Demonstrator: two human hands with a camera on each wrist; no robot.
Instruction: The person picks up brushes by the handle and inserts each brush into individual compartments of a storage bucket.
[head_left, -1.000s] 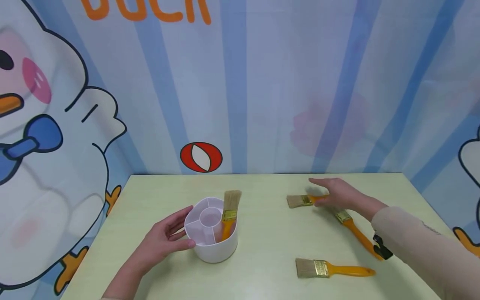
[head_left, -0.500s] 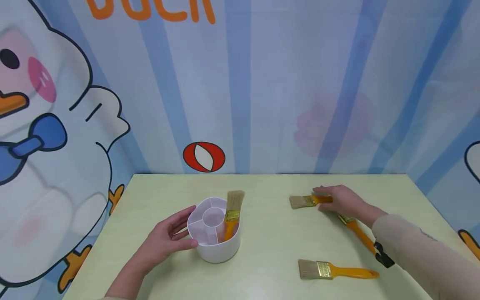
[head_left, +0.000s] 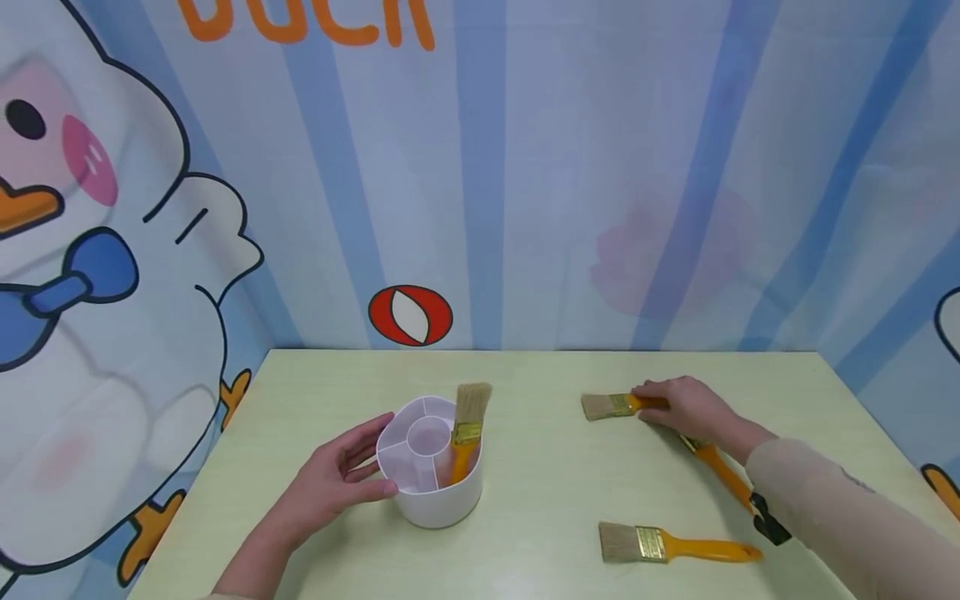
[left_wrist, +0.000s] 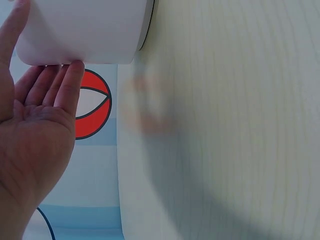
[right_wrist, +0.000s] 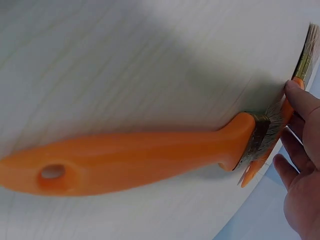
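A white round divided holder (head_left: 438, 504) stands at centre left in the head view, one paintbrush (head_left: 469, 417) upright in it, bristles up. My left hand (head_left: 333, 475) holds the holder's left side, thumb at the near rim and fingers behind. In the left wrist view, fingertips meet the holder's wall (left_wrist: 80, 35). At the back right, my right hand (head_left: 690, 408) pinches the orange handle of a flat paintbrush (head_left: 609, 406), bristles pointing left. The right wrist view shows thumb and fingers on that handle (right_wrist: 287, 111); the palm is partly cut off.
Another paintbrush (head_left: 723, 479) lies slanted below my right wrist, partly covered by the hand and sleeve. A further paintbrush (head_left: 678, 546) lies near the front right of the pale table (head_left: 532, 467). A printed backdrop (head_left: 555, 167) rises behind the table.
My right hand has come down onto the back paintbrush, and its fingers have closed on the handle. The left hand stays at the holder; the head view has shifted slightly.
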